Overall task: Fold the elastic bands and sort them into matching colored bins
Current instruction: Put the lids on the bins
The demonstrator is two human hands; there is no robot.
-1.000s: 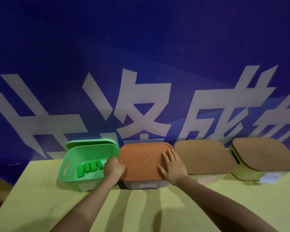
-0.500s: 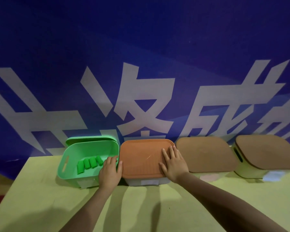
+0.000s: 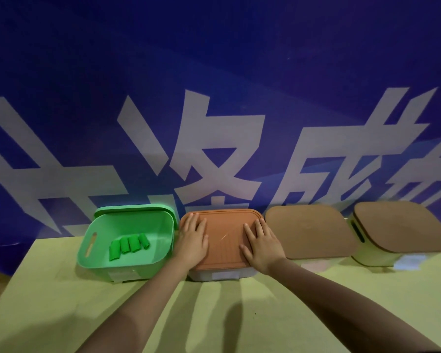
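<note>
Head view: both hands flat on the orange lid point(image 3: 224, 235) of the second bin point(image 3: 222, 274) from the left. Left hand point(image 3: 192, 239) palm-down on the lid's left part, fingers straight and close together, tips near the far left corner. Right hand point(image 3: 261, 244) palm-down on the right part, fingers straight and slightly spread, thumb out toward the lid's middle. Neither hand grips anything. Both forearms come in from the bottom edge and angle inward toward the lid.

Folded green bands point(image 3: 129, 245): four short rolls in a row on the floor of the open green bin point(image 3: 117, 267), just left of the left hand and not touching it. Green lid point(image 3: 135, 208) stands behind that bin.

To the right, two more bins with brown lids on: nearer one point(image 3: 308, 234) just beside the right hand, farther one point(image 3: 402, 229) near the table's right end. All four sit in a row on the yellow-green table point(image 3: 61, 307), against a blue banner point(image 3: 214, 85) with large white characters.
</note>
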